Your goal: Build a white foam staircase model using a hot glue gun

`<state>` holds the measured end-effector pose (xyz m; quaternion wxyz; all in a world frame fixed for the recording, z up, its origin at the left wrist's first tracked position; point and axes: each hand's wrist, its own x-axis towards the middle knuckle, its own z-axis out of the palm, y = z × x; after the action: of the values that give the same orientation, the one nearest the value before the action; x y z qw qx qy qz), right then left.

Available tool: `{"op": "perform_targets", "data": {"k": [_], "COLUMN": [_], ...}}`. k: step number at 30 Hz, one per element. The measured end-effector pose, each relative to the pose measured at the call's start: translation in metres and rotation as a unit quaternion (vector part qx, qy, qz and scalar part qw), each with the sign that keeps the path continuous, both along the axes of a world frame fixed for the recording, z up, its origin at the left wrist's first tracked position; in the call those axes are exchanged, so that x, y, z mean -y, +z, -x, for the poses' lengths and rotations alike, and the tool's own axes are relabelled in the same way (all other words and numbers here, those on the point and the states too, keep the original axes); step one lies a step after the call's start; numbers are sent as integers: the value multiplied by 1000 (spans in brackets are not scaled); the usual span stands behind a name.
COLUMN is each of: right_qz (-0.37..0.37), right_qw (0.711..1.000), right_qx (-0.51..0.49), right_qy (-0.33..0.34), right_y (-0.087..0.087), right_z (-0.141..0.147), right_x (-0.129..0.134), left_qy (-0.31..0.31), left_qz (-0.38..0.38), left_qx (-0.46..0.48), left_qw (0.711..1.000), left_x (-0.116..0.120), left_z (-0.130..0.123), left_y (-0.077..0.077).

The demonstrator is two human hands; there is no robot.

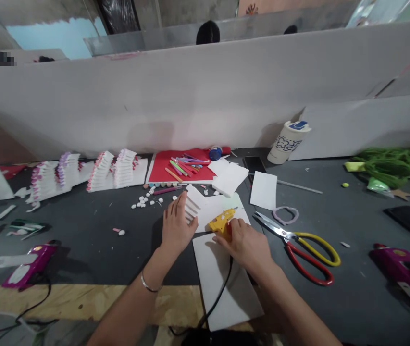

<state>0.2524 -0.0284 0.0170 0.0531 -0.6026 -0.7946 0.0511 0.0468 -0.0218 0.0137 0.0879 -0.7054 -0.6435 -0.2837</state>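
Note:
My right hand (246, 242) is wrapped round a small yellow hot glue gun (222, 219), its nozzle pointing up and to the right above white paper. My left hand (178, 223) is closed round the side of a white slatted piece (192, 205), which shows several parallel grey gaps. Its exact kind is not clear. A white sheet (222, 288) lies under my right wrist, and the glue gun's black cord (222, 290) runs over it. Small white bits (142, 202) are scattered left of my left hand.
Large scissors (294, 240) with red and yellow handles lie on the right. Pink glue guns rest at the far left (31, 264) and far right (404, 274). Behind are bright pens (186, 167), a cup (287, 142), a phone (255, 165) and rows of white pink-tipped pieces (100, 173).

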Motion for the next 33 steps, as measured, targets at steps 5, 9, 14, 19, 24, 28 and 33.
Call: {"op": "perform_targets", "data": {"k": [5, 9, 14, 19, 24, 28, 33], "right_qz": [-42, 21, 94, 123, 151, 193, 237], "right_qw": [985, 938, 879, 846, 825, 818, 797], "right_qx": [-163, -341, -463, -515, -543, -541, -555], "right_qy": [44, 55, 61, 53, 35, 21, 11], "right_y": [20, 26, 19, 12, 9, 9, 13], "right_z": [-6, 5, 25, 36, 37, 38, 40], "right_x": [-20, -49, -72, -78, -79, -78, -76], "left_qy": [-14, -31, -38, -36, -22, -3, 14], "left_qz": [3, -11, -26, -40, -59, -62, -59], "left_qx": [-13, -19, -14, -4, 13, 8, -5], "left_qw": [1000, 999, 999, 999, 998, 998, 998], "left_x": [6, 8, 7, 1, 1, 4, 6], "left_z": [3, 0, 0, 5, 6, 5, 4], "left_y": [-3, -2, -3, -8, -10, -8, -5]}}
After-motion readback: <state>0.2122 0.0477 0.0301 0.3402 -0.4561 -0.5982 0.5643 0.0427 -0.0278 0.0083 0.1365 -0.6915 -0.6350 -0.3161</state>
